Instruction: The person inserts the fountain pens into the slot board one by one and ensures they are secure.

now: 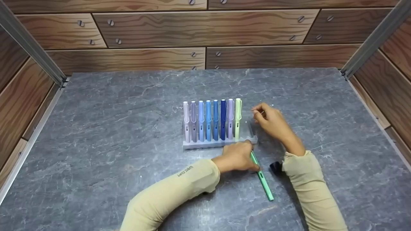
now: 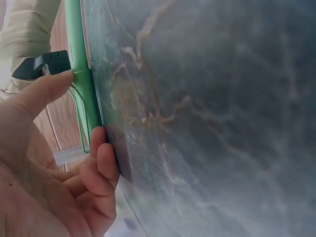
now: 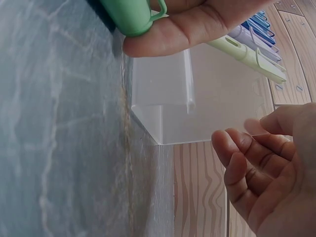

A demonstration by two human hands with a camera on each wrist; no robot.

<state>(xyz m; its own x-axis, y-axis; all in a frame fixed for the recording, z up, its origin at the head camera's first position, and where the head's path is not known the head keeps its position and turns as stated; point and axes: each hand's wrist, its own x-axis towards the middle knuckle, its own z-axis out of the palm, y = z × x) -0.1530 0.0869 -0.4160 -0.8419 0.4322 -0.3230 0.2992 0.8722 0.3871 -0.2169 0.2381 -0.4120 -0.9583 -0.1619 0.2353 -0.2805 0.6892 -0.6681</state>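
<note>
My left hand (image 1: pixel 239 155) is in front of a clear pen stand (image 1: pixel 205 146) and holds a green pen (image 1: pixel 265 186), thumb on one side and fingers by its clip. In the left wrist view the green pen (image 2: pixel 85 94) lies close along the tabletop. Several capped pens lean side by side in the stand, from pale lilac (image 1: pixel 186 120) through blues to a yellow-green pen (image 1: pixel 238 118) at the right. My right hand (image 1: pixel 273 123) hovers beside the stand's right end, fingers loosely curled around nothing. In the right wrist view, the stand's bare end panel (image 3: pixel 217 98) is near its fingertips.
A grey marbled tabletop (image 1: pixel 112 128) spreads around the stand. Wood-patterned walls (image 1: pixel 205 29) close it in at the back and sides. A small black device (image 1: pixel 275 167) sits at the right sleeve's cuff.
</note>
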